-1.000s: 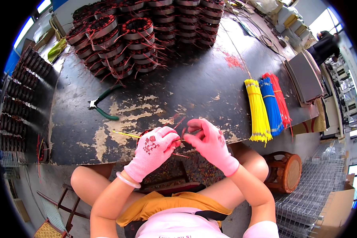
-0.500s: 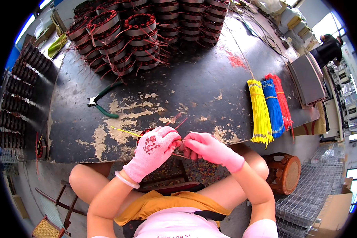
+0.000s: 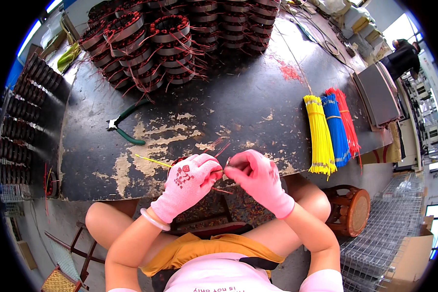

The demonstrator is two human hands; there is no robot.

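Both hands wear pink gloves and meet at the table's near edge. My left hand point(image 3: 187, 177) is closed on a thin yellow wire point(image 3: 153, 160), whose free end sticks out to the left. Part of a red-wound coil ring point(image 3: 178, 160) shows behind that hand; the rest is hidden. Close by on the right, my right hand point(image 3: 259, 181) pinches thumb and fingers at the short wire end between the hands. Thin red wires point(image 3: 221, 147) rise just beyond the fingertips. Farther left on the table lie green-handled cutting pliers point(image 3: 125, 115), jaws pointing left.
Stacked motor stators point(image 3: 170, 37) with loose red leads fill the table's far side. Bundles of yellow wires point(image 3: 319, 138), blue wires point(image 3: 336, 129) and red wires point(image 3: 347, 121) lie at right. More stators point(image 3: 18, 125) stand at far left. A wooden stool point(image 3: 350, 211) stands right of my knee.
My right hand has turned, its knuckles rising and its fingers curling round more openly beside the wire end. My left hand stays nearly in place with the yellow wire.
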